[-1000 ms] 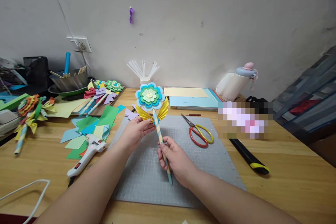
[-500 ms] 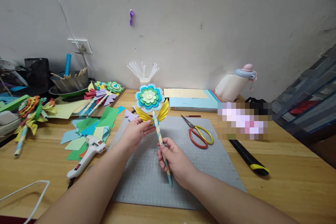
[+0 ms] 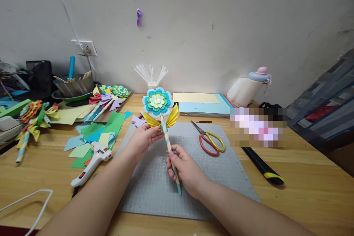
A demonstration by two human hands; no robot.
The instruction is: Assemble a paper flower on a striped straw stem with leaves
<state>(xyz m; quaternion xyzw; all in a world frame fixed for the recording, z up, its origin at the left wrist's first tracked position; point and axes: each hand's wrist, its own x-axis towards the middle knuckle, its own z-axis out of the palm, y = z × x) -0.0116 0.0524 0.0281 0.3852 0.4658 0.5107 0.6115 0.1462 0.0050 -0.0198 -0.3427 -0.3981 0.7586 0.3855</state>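
Note:
A layered paper flower (image 3: 157, 102) in blue, green and cream tops a striped paper stem (image 3: 166, 135), tilted over the grey cutting mat (image 3: 215, 184). Two pleated yellow paper leaves (image 3: 172, 117) spread from the stem below the bloom. My left hand (image 3: 144, 140) pinches the left leaf close to where it joins the stem. Lower down, my right hand (image 3: 184, 167) has its fingers wrapped round the stem, whose bluish tip sticks out beneath. Scissors (image 3: 210, 140) with one red and one yellow handle lie to the right on the mat.
At left are a white glue gun (image 3: 91, 164), cut paper pieces (image 3: 83, 145) and finished paper flowers (image 3: 30, 118). Behind stand white glue sticks (image 3: 151, 75) in a holder and a paper stack (image 3: 203, 107). A black-and-yellow handle (image 3: 264, 167) and a bottle (image 3: 249, 88) are at right.

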